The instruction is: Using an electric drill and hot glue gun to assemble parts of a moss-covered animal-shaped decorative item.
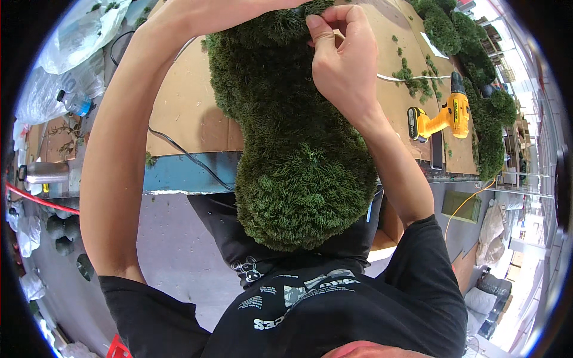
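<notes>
A long, bushy piece of artificial greenery (307, 185) runs from my lap up over the table edge, with its rounded near end against my dark clothes. At its far end my right hand (349, 56) is closed in a pinch, thumb against finger, on a small green sprig (319, 7). My left hand (239, 9) reaches across the top of the greenery from the left. Its fingers are cut off by the upper edge of the picture, so their grip is hidden.
Brown cardboard (191, 107) covers the blue table. A yellow cordless drill (444, 116) lies at right, near loose green sprigs (412, 77) and a row of bushy greenery (489, 137). At left are a plastic bottle (74, 102), a metal flask (45, 173) and a black cable (191, 156).
</notes>
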A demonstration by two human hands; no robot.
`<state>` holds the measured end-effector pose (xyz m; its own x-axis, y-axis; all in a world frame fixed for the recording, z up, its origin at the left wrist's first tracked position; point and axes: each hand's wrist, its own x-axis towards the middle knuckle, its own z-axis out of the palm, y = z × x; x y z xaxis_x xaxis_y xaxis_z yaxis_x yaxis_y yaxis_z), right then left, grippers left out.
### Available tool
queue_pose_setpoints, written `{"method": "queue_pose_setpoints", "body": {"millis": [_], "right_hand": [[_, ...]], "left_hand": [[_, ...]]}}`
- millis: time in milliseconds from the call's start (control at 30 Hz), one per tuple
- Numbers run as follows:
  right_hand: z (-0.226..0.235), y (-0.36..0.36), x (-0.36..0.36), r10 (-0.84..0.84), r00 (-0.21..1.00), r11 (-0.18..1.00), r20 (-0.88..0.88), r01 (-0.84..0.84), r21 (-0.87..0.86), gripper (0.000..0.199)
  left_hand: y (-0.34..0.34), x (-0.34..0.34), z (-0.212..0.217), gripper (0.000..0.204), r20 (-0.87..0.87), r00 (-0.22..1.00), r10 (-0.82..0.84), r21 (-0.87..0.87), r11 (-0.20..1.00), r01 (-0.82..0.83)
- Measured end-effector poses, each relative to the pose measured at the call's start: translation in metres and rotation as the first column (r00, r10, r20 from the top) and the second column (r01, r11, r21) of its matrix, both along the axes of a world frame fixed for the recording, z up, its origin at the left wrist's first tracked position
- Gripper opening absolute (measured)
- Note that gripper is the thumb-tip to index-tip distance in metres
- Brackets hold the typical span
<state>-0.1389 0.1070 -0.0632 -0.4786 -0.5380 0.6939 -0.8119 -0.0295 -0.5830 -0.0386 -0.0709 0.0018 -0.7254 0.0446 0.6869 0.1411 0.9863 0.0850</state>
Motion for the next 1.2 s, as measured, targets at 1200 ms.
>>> {"method": "queue_pose_setpoints", "body": {"millis": [1200], "right_hand": [[0.008,0.010,-0.037,0.349,0.889,0.936,0.298,-0.343,-0.073,0.028]], "left_hand": [[0.051,0.011,-0.020,0.065,-0.076,0.985,0.156,0.114,0.983,-0.147]]}}
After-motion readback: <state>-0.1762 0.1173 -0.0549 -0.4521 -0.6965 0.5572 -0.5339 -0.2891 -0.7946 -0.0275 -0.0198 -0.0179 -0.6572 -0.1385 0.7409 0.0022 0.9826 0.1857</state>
